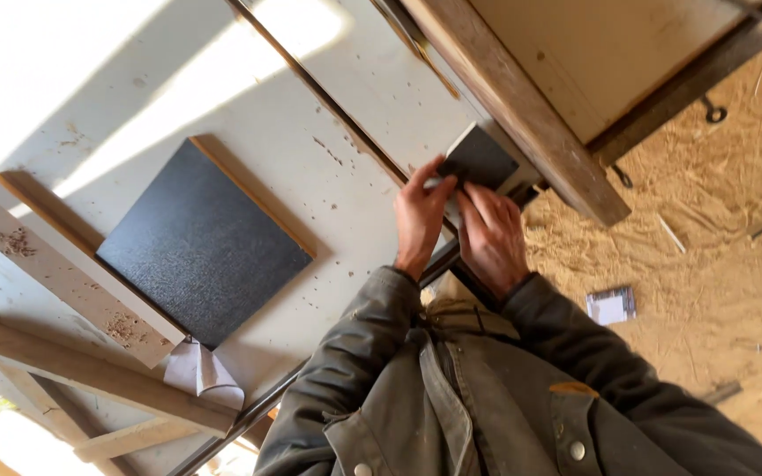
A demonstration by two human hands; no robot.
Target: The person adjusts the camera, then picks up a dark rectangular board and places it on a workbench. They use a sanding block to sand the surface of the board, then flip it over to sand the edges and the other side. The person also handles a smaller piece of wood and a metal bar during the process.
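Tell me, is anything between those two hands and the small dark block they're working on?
Nothing visible. The left hand and the right hand both rest directly on the small dark block, fingers on its near edge. The wooden beam lies just beyond it, not between.

Single head view, looking steeply down (tilted askew), close over workbench (310,150); sawdust floor (716,203) at right
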